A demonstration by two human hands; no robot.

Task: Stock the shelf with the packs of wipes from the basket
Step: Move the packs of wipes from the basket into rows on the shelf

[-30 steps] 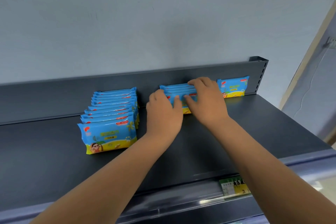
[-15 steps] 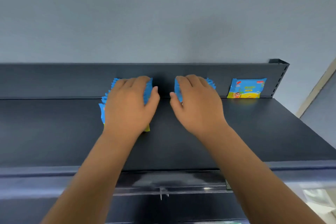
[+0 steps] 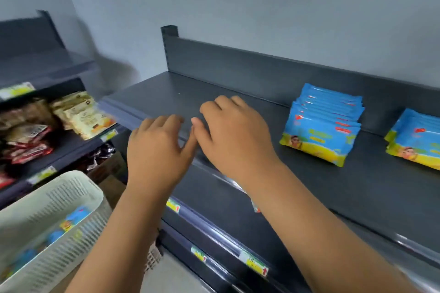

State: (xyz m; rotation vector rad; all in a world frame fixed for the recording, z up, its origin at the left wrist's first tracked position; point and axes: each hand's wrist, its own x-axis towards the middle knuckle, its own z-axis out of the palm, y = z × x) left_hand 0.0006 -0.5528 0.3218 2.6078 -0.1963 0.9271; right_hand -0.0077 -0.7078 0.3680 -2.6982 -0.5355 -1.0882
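blue packs (image 3: 321, 131) stand on long edges, facing front.

shelf (image 3: 238, 93): matt dark metal | packs (image 3: 321, 135): glossy plastic | basket (image 3: 59, 197): slotted plastic

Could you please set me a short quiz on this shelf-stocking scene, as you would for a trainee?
1. True or false: the left hand and the right hand each grip a pack.
2. Where is the pale slatted plastic basket?
A) at the lower left, beside the shelving
B) on the top shelf
C) in the right hand
3. How many rows of blue-and-yellow wipes packs show on the dark grey metal shelf?

Key:
1. False: both hands are empty, with relaxed fingers.
2. A.
3. Two: one is whole and the other is cut off by the right edge of the view.
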